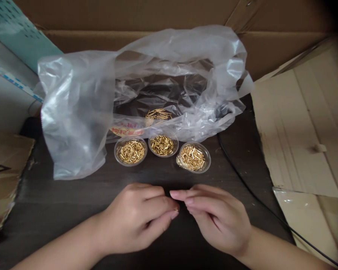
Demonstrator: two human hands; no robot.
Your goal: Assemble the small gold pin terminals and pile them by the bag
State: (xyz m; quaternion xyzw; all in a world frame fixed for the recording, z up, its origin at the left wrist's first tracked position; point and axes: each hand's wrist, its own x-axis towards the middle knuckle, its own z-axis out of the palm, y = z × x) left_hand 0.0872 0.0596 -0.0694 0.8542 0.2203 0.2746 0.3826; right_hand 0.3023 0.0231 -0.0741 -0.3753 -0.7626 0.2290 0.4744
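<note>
My left hand [145,215] is closed in a pinch, thumb against forefinger. A tiny gold-coloured piece [177,210] shows at its fingertips, too small to make out fully. Facing it from the right, my right hand [218,215] has its fingers pressed together against the thumb; whatever they may hold is hidden. The fingertips of both hands are close together over the dark table. Beyond them stand three clear round cups of small gold metal pins: a left cup [131,151], a middle cup [162,145] and a right cup [194,157].
An open clear plastic bag [79,108] spreads behind the cups, with longer thin gold rods [159,115] in it. A black cable [249,187] crosses the dark table [81,198] on the right. Cardboard [295,131] borders the right, with more at the back and left.
</note>
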